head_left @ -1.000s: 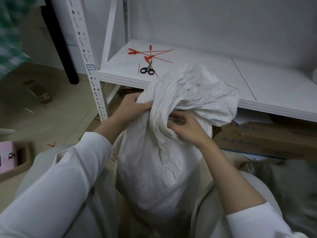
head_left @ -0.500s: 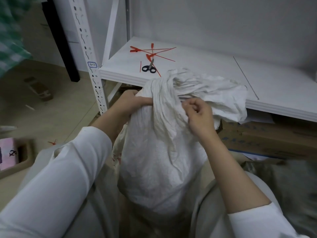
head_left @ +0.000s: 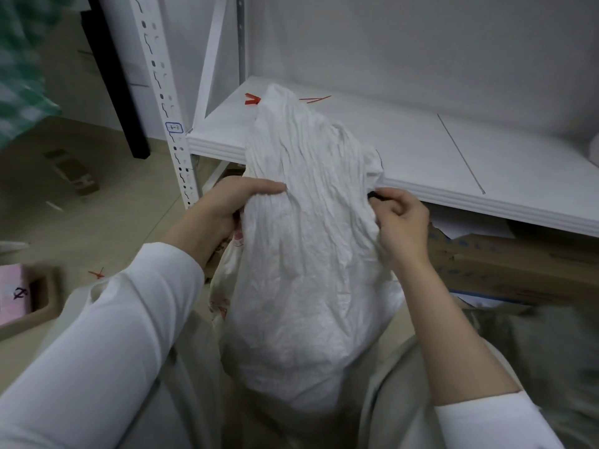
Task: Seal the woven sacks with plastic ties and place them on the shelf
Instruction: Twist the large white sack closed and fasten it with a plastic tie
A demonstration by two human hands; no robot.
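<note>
Sack neck getting bunched up, ties sitting past it on the shelf

The person is holding the crumpled white woven sack [head_left: 308,254] upright between the legs, with the left hand [head_left: 240,205] gripping its gathered neck and the right hand [head_left: 400,222] pinching the opposite edge. The red plastic ties [head_left: 252,99] are lying on the white metal shelf [head_left: 421,150] beyond the sack's top, nearer the left hand.

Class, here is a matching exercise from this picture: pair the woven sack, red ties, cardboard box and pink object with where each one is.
Things:
1 woven sack
2 red ties
3 cardboard box
4 pink object

Places:
A under the shelf
B on the shelf
C at the far left edge
D gripped between left hand and right hand

Pairs: 1-D, 2-B, 3-A, 4-C.
</note>
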